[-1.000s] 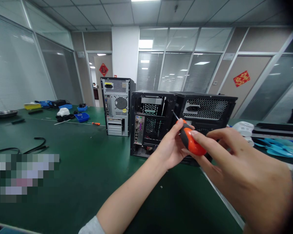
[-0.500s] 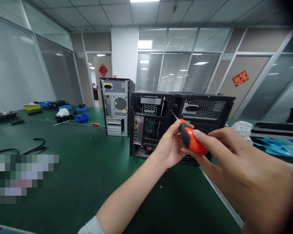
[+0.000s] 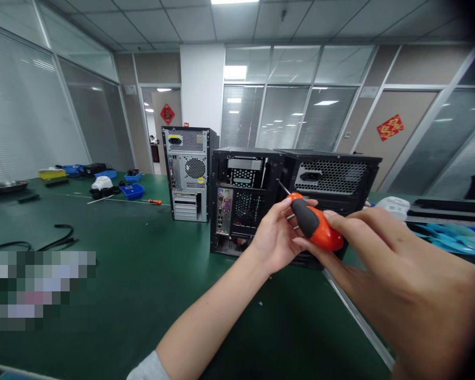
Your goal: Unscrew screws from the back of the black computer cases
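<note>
An orange and black screwdriver (image 3: 314, 227) is held in front of me with its thin shaft pointing up-left at the rear of a black computer case (image 3: 245, 198). My right hand (image 3: 383, 269) wraps its fingers around the back of the handle. My left hand (image 3: 275, 237) pinches the front of the handle near the shaft. A second black case (image 3: 332, 177) stands right behind the first, to its right. Both cases show their back panels with vents and ports.
A silver-backed computer case (image 3: 187, 171) stands further left on the green table (image 3: 122, 274). Blue trays (image 3: 132, 190), a small orange tool (image 3: 155, 201) and black cables (image 3: 59, 237) lie at the left. White and blue parts (image 3: 439, 229) sit at the right. Glass office walls surround the room.
My right hand has shifted slightly right and lower along the handle, tilting the screwdriver a little flatter. The left hand stays on the handle's front. The cases have not moved.
</note>
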### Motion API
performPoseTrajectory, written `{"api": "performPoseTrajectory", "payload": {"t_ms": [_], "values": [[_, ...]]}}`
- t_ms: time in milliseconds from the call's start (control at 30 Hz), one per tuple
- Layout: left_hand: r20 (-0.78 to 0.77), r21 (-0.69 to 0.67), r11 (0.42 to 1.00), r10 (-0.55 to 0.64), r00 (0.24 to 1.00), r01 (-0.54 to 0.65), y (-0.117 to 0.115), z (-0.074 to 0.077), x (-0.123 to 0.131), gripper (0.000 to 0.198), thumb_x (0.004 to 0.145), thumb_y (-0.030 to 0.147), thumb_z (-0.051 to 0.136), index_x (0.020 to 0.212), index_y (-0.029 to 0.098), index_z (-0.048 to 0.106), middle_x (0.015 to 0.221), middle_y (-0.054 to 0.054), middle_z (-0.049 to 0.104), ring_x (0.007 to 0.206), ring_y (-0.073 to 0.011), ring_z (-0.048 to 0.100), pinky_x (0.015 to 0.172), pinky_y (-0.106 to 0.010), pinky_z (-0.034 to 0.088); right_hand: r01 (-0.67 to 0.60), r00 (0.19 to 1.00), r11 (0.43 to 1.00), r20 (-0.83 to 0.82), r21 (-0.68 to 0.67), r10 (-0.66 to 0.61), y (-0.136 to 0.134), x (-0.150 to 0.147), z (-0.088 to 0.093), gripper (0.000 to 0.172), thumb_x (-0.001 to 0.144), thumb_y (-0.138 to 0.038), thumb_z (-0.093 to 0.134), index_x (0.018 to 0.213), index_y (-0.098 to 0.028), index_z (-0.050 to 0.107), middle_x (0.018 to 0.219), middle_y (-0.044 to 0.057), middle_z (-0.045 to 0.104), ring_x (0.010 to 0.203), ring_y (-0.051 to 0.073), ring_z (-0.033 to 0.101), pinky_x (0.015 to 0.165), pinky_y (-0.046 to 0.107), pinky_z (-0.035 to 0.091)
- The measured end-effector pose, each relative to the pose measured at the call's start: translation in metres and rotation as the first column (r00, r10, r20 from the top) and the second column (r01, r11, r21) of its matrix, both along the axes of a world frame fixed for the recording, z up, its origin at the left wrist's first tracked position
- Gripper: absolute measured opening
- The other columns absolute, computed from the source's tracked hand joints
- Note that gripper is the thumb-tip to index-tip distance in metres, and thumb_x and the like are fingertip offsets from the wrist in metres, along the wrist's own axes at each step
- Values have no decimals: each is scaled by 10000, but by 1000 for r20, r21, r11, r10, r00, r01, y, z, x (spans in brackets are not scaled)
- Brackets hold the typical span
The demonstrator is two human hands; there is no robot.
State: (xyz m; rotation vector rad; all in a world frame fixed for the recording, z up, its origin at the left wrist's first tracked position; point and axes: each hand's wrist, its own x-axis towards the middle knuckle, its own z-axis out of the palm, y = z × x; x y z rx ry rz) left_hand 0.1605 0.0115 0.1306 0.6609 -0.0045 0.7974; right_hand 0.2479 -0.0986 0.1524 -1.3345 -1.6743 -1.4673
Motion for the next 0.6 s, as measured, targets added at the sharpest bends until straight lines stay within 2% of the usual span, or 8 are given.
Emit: {"api": "performPoseTrajectory", "payload": {"t_ms": [600], "values": [[-8, 13, 999, -30, 1000, 30, 0, 0, -2, 295, 779, 330, 547, 936, 126, 690, 769, -41, 631, 640, -110, 546, 646, -226, 407, -14, 1000, 1000, -22, -4, 14, 2, -1, 0, 196, 847, -353, 619, 795, -196, 513, 671, -4, 499, 531, 117, 392, 500, 289, 212]]}}
